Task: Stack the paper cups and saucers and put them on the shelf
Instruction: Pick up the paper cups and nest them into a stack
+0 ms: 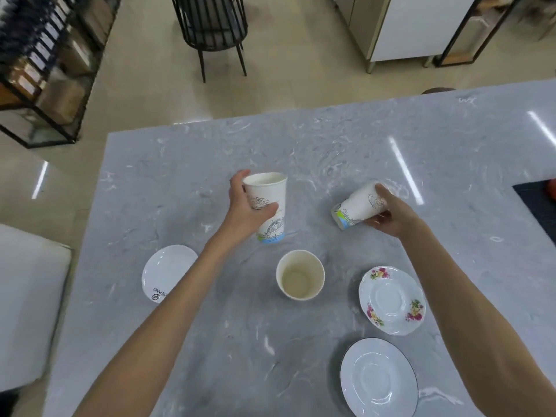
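Note:
My left hand (245,210) grips an upright printed paper cup (270,203) just above the grey marble table (301,145). My right hand (391,213) holds a second printed paper cup (355,210), tilted on its side with its base pointing left. A third paper cup (300,275) stands open-mouthed between my forearms. Three saucers lie on the table: a plain white one with black lettering (164,270) at the left, a flowered one (392,300) at the right, and a dark-rimmed white one (379,379) at the near right.
A black-framed shelf (45,70) with boxes stands on the floor at the far left. A black wire chair (212,25) is beyond the table. A white cabinet (415,28) is at the far right. A dark mat (538,203) lies at the table's right edge.

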The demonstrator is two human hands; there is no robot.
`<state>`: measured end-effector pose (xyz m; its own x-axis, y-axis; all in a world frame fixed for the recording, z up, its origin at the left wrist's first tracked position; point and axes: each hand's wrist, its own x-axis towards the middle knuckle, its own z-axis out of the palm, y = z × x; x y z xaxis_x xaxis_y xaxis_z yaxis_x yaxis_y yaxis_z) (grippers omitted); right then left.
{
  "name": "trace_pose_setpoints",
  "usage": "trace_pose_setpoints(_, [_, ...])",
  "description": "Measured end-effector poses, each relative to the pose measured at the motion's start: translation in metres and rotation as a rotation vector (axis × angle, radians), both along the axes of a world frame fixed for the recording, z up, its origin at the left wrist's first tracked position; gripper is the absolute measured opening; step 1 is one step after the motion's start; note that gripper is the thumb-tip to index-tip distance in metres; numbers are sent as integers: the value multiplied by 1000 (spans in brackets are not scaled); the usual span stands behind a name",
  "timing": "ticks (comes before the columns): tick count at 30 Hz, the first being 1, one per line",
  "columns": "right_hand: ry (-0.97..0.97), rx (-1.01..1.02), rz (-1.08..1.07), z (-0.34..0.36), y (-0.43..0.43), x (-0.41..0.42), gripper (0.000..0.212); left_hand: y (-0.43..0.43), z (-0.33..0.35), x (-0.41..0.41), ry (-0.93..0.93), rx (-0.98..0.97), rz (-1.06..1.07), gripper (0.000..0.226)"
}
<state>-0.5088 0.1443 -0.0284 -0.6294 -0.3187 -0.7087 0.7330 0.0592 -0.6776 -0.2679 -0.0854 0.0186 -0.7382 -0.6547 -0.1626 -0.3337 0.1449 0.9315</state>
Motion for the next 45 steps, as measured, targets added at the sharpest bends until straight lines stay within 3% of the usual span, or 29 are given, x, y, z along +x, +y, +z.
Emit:
trace_pose_setpoints(5, [22,-260,0,13,-7,55,36,39,39,98,335,267,220,94])
trace_pose_setpoints(8, [-4,-368,-7,11,-6,87,39,72,47,113,442,306,104,88])
trace_pose_setpoints(13, [37,-428,-35,31,-9,113,54,123,15,90,248,132,-101,86])
trace_pose_setpoints(17, [123,-418,-17,57,-7,118,31,138,-16,87,92,-29,-106,85])
trace_pose_setpoints(22, [419,-506,170,115,7,126,30,136,-30,87,73,78,-227,86])
trace_pose_setpoints(24, [569,-451,303,134,19,138,46,135,-36,85,53,98,-283,85])
trace_pose_setpoints(27, [836,-208,537,145,37,161,69,138,-43,82,41,119,-251,86])
trace_pose_setpoints(35, [1013,102,723,76,41,202,90,137,-59,85,116,30,-153,86])
trace_pose_setpoints(41, [763,38,717,35,34,218,103,141,-68,85,91,-36,-176,89])
trace_pose_setpoints(45, [819,78,700,24,21,239,103,137,-70,96,75,-8,-77,80])
